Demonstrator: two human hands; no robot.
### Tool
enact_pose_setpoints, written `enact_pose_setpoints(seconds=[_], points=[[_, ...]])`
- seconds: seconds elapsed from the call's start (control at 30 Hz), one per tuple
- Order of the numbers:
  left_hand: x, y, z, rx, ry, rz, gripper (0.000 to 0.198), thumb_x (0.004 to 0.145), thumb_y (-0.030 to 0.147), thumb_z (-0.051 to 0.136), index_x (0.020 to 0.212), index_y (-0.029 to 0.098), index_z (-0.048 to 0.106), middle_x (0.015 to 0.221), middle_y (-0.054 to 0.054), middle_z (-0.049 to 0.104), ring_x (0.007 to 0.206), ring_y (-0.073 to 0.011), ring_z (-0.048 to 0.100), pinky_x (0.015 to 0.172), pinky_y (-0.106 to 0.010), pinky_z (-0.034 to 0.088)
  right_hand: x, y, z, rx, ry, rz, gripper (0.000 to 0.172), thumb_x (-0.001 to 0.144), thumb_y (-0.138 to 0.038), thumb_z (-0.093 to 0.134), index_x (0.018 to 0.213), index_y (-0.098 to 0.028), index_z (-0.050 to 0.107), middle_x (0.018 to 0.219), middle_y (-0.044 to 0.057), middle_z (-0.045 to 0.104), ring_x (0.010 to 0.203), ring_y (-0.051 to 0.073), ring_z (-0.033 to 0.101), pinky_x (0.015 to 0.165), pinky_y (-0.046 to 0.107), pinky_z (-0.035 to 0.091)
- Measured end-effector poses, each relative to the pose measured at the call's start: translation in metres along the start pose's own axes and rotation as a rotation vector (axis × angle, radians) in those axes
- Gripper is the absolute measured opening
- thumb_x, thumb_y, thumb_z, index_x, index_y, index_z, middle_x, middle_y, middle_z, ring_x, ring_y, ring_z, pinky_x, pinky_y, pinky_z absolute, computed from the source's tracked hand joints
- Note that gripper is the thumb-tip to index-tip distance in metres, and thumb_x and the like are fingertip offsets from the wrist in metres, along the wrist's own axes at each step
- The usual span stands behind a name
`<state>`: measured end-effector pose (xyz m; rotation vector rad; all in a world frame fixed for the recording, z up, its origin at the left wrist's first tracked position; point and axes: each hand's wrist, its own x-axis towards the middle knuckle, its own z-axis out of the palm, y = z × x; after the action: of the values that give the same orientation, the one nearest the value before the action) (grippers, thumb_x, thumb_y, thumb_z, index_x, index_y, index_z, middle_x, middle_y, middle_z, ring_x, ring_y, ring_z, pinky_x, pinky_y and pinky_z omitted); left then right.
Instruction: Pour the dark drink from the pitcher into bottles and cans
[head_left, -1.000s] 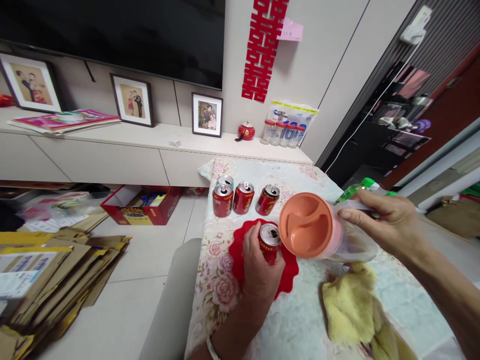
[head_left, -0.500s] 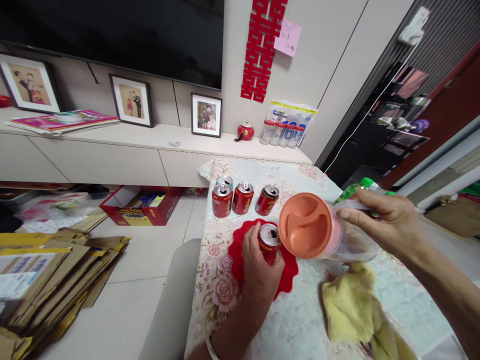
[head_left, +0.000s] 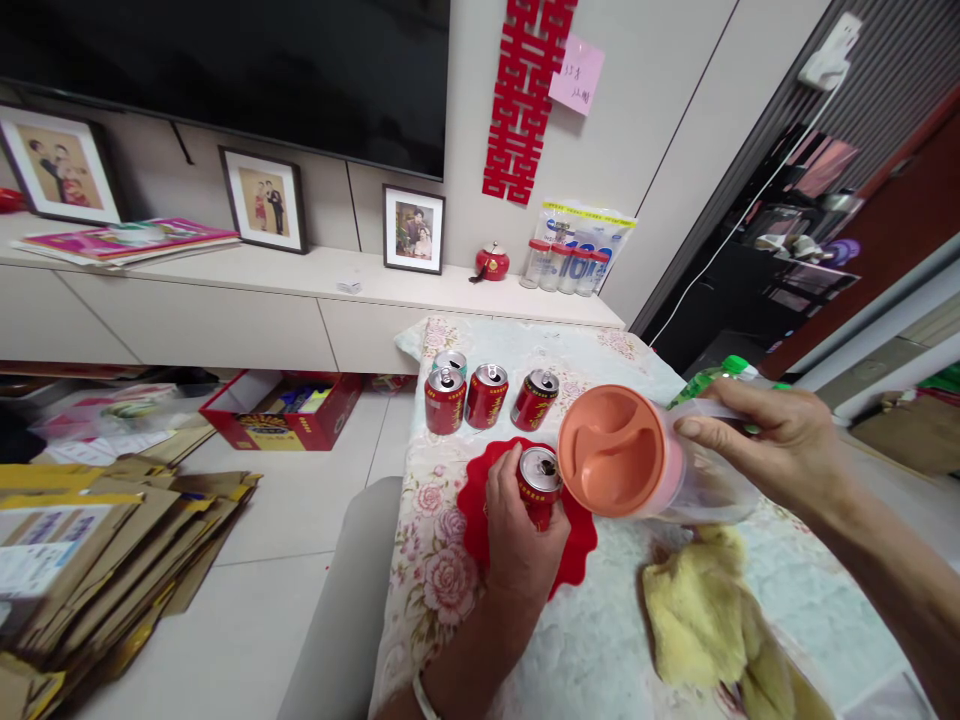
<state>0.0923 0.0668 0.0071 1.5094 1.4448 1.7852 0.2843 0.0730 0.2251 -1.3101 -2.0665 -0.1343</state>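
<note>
My left hand [head_left: 525,535] is wrapped round an opened red drink can [head_left: 539,475], upright on a red scalloped mat [head_left: 480,490]. In my right hand [head_left: 780,435] is the handle of a clear plastic pitcher [head_left: 709,480] with an orange lid [head_left: 611,450]. The pitcher is tipped left, its lid edge right beside the can's opening; whether liquid flows I cannot tell. Behind the mat stand a red can [head_left: 445,402], a second red can [head_left: 487,398] and a darker-topped red can [head_left: 535,400]. A teal-sided can [head_left: 450,362] is partly hidden behind them.
A yellow cloth [head_left: 697,610] lies on the flowered tablecloth [head_left: 570,640] at the right. Behind the pitcher is a green-capped bottle [head_left: 731,370]. Glass jars [head_left: 559,268] and a red pot [head_left: 492,263] stand on the back cabinet. Flattened cardboard [head_left: 127,540] is stacked at left.
</note>
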Motion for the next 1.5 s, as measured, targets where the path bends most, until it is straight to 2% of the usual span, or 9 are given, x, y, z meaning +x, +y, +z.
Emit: enact_pose_setpoints(seconds=[0.47,0.73,1.0,1.13,1.27,1.5], points=[[0.0012,0.0005,-0.0016,-0.004,-0.011,0.009,0.072,0.076,0.006,0.069,0.145,0.021,0.055,0.134,-0.017,0.068,0.129,-0.0372,0.067,0.111,-0.059,0.058,0.0013,-0.0003,0.0004,-0.010,-0.004,0.001,0.061,0.090,-0.067,0.073,0.056,-0.019,0.058,0.050,-0.005,0.039,0.045,0.008,0.035,0.041,0.022,0.028],[0.0005,0.0002,-0.0012,0.001,-0.005,0.021,0.072,0.076,0.006,0.069,0.145,0.022,0.055,0.133,-0.017,0.068,0.127,-0.0371,0.068,0.109,-0.060,0.059,0.0019,-0.0001,-0.0002,-0.005,-0.004,0.038,0.064,0.087,-0.075,0.071,0.055,-0.022,0.053,0.049,-0.005,0.037,0.045,0.010,0.035,0.041,0.025,0.028],[0.0011,0.0018,-0.0016,-0.001,-0.010,0.011,0.071,0.075,0.005,0.068,0.143,0.021,0.056,0.133,-0.017,0.068,0.128,-0.0373,0.067,0.110,-0.060,0.058,0.0007,0.0026,0.0012,-0.004,-0.025,0.073,0.061,0.086,-0.077,0.070,0.059,-0.024,0.060,0.052,-0.003,0.043,0.047,0.012,0.038,0.044,0.028,0.029],[0.0011,0.0013,-0.0010,0.009,-0.008,0.026,0.071,0.076,0.005,0.068,0.144,0.020,0.055,0.133,-0.018,0.068,0.128,-0.0381,0.067,0.109,-0.061,0.059,0.0009,0.0014,0.0011,0.003,-0.029,0.086,0.061,0.086,-0.077,0.070,0.058,-0.025,0.057,0.052,-0.004,0.038,0.047,0.012,0.036,0.045,0.028,0.028],[0.0004,0.0008,-0.0010,0.015,0.005,0.028,0.071,0.077,0.005,0.068,0.145,0.021,0.055,0.133,-0.017,0.068,0.128,-0.0365,0.067,0.110,-0.059,0.059,0.0011,-0.0002,0.0001,0.014,-0.029,0.090,0.062,0.087,-0.077,0.070,0.057,-0.025,0.053,0.052,-0.004,0.034,0.048,0.012,0.033,0.044,0.028,0.026],[-0.0004,0.0000,-0.0011,0.013,-0.010,0.018,0.073,0.076,0.006,0.069,0.146,0.021,0.054,0.133,-0.017,0.068,0.128,-0.0375,0.067,0.109,-0.060,0.059,0.0010,0.0009,0.0001,-0.015,-0.025,0.058,0.063,0.089,-0.076,0.069,0.058,-0.023,0.055,0.051,-0.005,0.036,0.047,0.011,0.035,0.043,0.027,0.028]])
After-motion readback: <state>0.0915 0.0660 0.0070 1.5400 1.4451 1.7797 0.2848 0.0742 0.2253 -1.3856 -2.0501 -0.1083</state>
